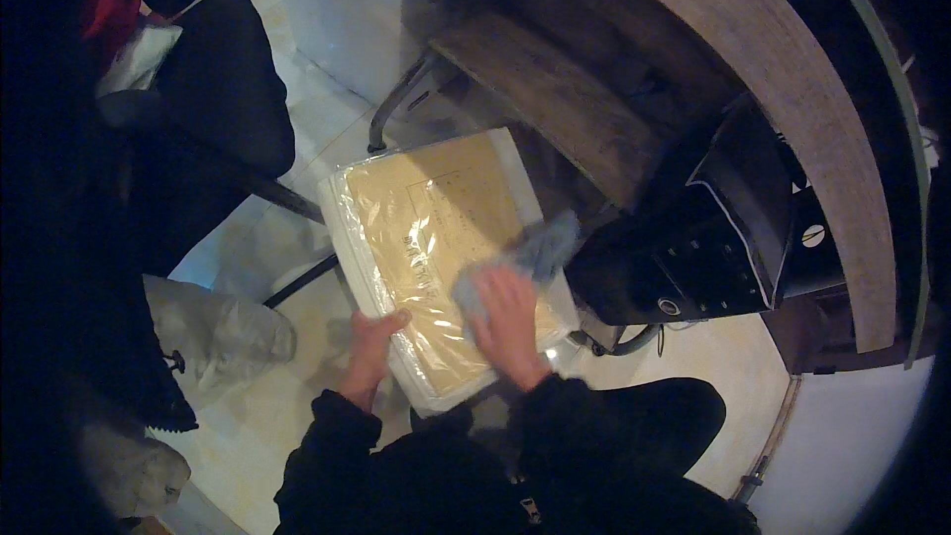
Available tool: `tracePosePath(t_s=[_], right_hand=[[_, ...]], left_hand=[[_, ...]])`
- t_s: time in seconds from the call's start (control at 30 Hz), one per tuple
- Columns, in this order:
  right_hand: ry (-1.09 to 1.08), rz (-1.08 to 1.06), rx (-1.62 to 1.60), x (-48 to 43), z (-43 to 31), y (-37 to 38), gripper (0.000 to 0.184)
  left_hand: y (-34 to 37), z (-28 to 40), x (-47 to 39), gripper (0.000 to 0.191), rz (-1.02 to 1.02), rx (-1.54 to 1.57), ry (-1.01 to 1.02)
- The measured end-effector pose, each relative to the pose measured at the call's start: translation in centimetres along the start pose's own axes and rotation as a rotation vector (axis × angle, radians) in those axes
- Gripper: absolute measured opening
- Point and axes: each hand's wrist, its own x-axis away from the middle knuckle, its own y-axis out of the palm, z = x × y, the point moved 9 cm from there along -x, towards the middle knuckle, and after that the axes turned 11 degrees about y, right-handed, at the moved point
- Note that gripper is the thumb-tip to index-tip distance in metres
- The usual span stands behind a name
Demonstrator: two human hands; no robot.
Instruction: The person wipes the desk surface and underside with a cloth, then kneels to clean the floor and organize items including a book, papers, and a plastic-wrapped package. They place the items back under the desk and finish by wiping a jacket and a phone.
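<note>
A thick stack of large paper envelopes (475,193) in clear plastic wrap lies tilted before me, tan on top with pale edges. Printed writing shows on the top face. My left hand (371,349) grips the stack's left edge near its lower corner, thumb on top of the wrap. A grey-blue cloth (550,241) sits under my right hand (505,319), pressed flat against the right part of the wrapped face. The cloth's loose end sticks out towards the right and is blurred. What bears the stack from below is mostly hidden.
A wooden desk (839,126) curves along the right, with a black computer tower (683,260) beneath it. A dark chair (223,89) stands at upper left. Pale bags (223,327) rest on the tiled floor (245,453) to the left. A metal leg (394,100) rises beyond the stack.
</note>
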Motion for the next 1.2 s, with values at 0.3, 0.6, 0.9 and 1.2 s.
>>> tracePosePath(t_s=[0.3, 0.6, 0.9, 1.2], right_hand=[[0.432, 0.205, -0.282, -2.1, 10.0, -5.2, 0.054], [0.273, 0.282, 0.514, -19.9, 11.6, -10.5, 0.044], [0.657, 0.179, 1.241, -26.7, 22.1, -9.7, 0.042], [0.060, 0.173, 0.767, -40.6, 6.1, 0.2, 0.041]], left_hand=[[-2.8, 2.4, -1.9, 0.041, -0.064, -0.274, 0.068], [-1.8, 0.4, -2.0, 0.042, -0.042, -0.099, 0.034], [-3.2, -1.4, -2.8, 0.042, -0.043, -0.174, -0.061], [-2.6, -1.3, -3.1, 0.045, -0.023, -0.159, -0.094]])
